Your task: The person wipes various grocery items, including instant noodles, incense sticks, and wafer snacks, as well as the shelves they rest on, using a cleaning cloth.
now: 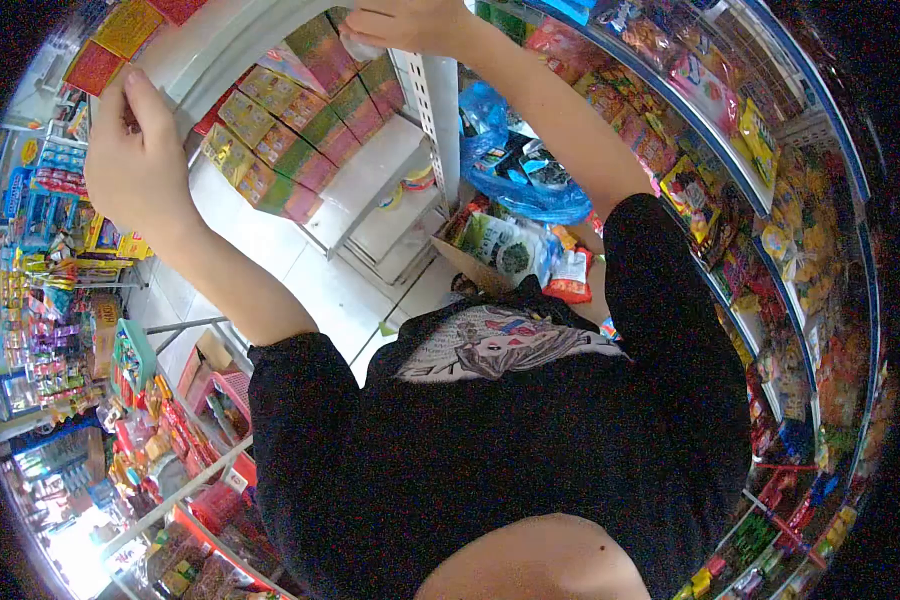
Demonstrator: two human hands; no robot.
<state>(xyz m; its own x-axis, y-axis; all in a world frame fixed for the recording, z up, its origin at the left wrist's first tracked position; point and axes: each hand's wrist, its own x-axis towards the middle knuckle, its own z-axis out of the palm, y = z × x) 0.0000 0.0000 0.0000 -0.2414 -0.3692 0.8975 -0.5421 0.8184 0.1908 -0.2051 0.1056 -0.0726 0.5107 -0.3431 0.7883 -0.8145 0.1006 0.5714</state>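
Note:
At upper left, my left hand (138, 160) is raised at the end of a white shelf (240, 55), thumb stretched up and apart from the other fingers, which are partly hidden. Its tips are right at a red box (95, 68) beside a yellow box (127, 27). My right hand (410, 24) reaches over the far side of the same shelf, fingers bent around a small whitish thing (360, 47) that I cannot make out. Below the shelf, rows of small yellow, green and pink boxes (280, 135) stand on a lower white shelf (385, 165).
A blue plastic bag (530, 190) and an open carton (455, 250) of packets stand right of the lower shelf. Racks of snack packets (710, 150) curve along the right. Hanging goods (60, 250) and a pink basket (232, 395) are at left.

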